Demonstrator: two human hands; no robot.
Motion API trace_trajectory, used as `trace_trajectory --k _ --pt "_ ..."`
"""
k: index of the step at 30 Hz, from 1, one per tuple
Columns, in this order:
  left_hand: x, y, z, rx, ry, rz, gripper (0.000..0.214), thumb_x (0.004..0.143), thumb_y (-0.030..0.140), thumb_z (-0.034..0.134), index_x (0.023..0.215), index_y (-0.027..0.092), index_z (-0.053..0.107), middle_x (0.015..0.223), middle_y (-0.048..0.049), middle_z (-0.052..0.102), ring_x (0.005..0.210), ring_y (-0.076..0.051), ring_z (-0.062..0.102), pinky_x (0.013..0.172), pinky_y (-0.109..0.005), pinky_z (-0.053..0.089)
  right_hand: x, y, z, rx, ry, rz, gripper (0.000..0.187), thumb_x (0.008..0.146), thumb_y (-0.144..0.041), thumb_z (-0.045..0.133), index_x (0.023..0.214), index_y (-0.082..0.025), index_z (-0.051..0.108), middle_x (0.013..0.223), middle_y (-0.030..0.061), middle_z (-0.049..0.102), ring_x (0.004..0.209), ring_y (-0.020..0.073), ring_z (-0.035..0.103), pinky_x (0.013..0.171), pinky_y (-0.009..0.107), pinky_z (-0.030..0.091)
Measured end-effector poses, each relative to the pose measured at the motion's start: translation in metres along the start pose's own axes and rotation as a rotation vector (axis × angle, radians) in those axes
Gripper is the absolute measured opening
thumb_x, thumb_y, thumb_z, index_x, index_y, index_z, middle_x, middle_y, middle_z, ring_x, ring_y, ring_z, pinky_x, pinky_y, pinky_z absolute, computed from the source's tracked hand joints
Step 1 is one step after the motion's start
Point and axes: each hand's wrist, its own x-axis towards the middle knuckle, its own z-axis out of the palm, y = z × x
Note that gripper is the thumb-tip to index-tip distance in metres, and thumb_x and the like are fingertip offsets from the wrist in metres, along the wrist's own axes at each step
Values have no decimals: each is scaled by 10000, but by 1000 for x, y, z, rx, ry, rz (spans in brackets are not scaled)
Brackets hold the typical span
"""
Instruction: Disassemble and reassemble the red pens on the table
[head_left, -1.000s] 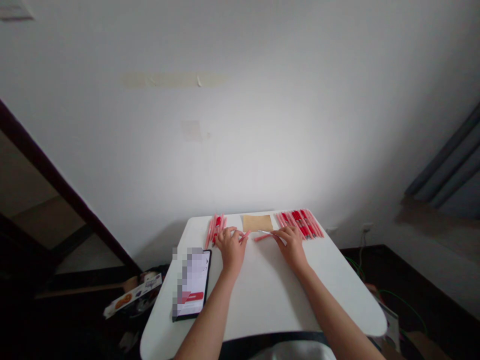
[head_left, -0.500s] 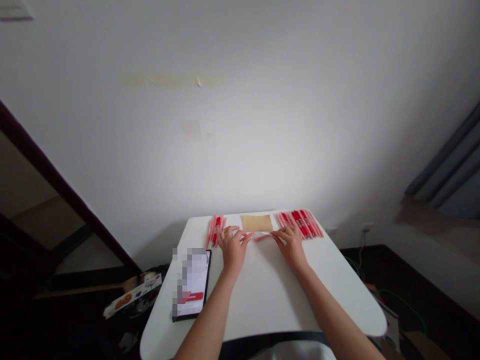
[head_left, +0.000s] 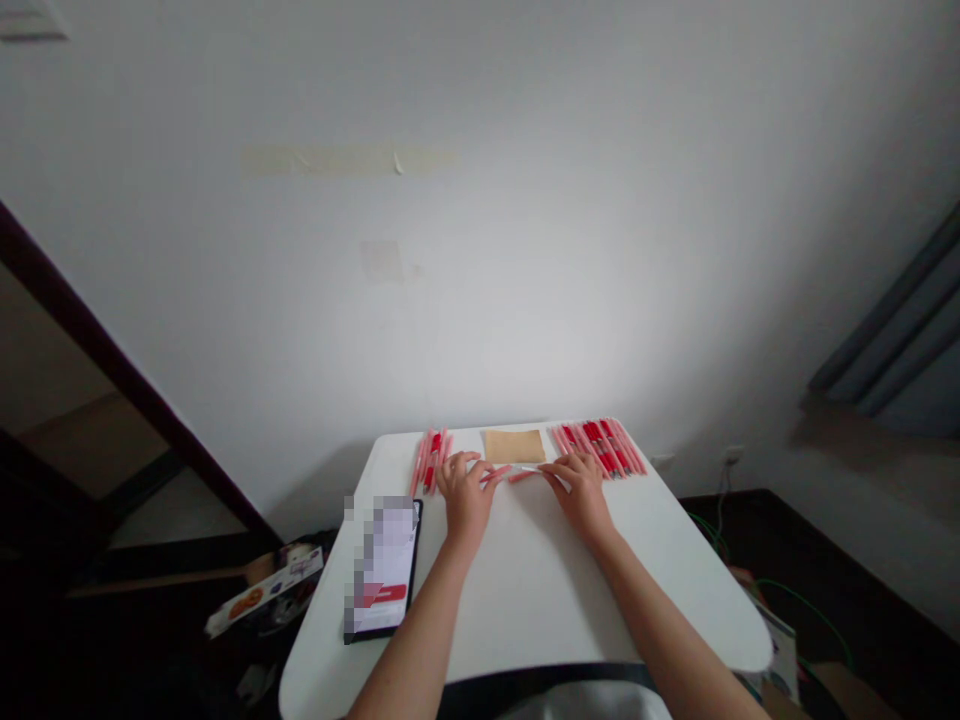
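Above the far half of the white table (head_left: pixel 547 600), my left hand (head_left: pixel 465 505) pinches a slim pink pen part (head_left: pixel 499 472) between thumb and fingertips. My right hand (head_left: pixel 586 500) is closed in a pinch on another thin pen part (head_left: pixel 519 478), with a pink tip pointing left. The two parts point toward each other, a small gap between their ends. Just beyond my left hand lies a short row of pink and red pens (head_left: pixel 432 458). A wider row of similar pens (head_left: pixel 600 447) lies beyond my right hand.
A tan rectangular piece (head_left: pixel 514 446), perhaps paper, lies at the back between the rows. Left of my left forearm rests a phone (head_left: pixel 388 575) with a lit screen. The white wall (head_left: pixel 480 300) rises behind the table; boxes and cables are on the floor at the sides.
Hardly anything differs. My right hand has shifted very slightly to the left with its pen part; my left hand stays in place.
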Motion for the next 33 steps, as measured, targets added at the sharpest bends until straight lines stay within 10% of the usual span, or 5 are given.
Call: trace_trajectory --k 33 --pt "-3 9 -10 165 -16 166 63 778 253 669 835 274 682 1037 -21 653 1127 -253 485 1114 -595 181 -1 -4 0 -58 -34 -5 190 902 -318 563 988 -325 732 904 50 636 949 224 466 841 371 333"
